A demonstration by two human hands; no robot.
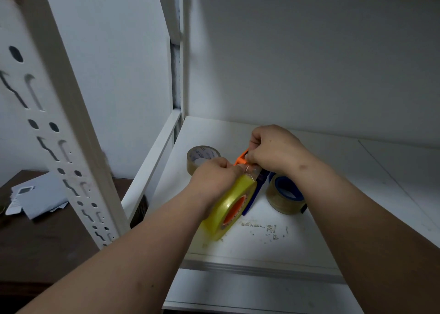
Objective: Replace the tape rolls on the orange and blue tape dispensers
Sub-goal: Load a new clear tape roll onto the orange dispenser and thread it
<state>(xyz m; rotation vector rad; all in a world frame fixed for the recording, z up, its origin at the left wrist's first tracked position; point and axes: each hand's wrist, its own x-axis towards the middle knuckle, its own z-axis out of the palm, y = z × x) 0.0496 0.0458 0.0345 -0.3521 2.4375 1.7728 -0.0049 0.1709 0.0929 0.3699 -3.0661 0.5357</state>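
Observation:
The orange tape dispenser (241, 159) carries a thick yellowish clear tape roll (228, 204), and both are held above the white shelf (333, 194). My left hand (214, 175) grips the top of that roll. My right hand (273, 150) is closed around the dispenser's front end, pinching the clear tape strip between the two hands. The blue tape dispenser (287, 189) lies on the shelf under my right wrist with a clear roll on it; its blue handle (252, 199) pokes out behind the yellow roll. A loose brownish tape roll (201, 157) lies flat behind my left hand.
A white slotted metal upright (69, 147) stands at the left front of the shelf. White panels close the shelf's back and left side. Papers (35, 197) lie on a dark brown surface lower left. Scratched paint marks (262, 229) show on the shelf near its front edge.

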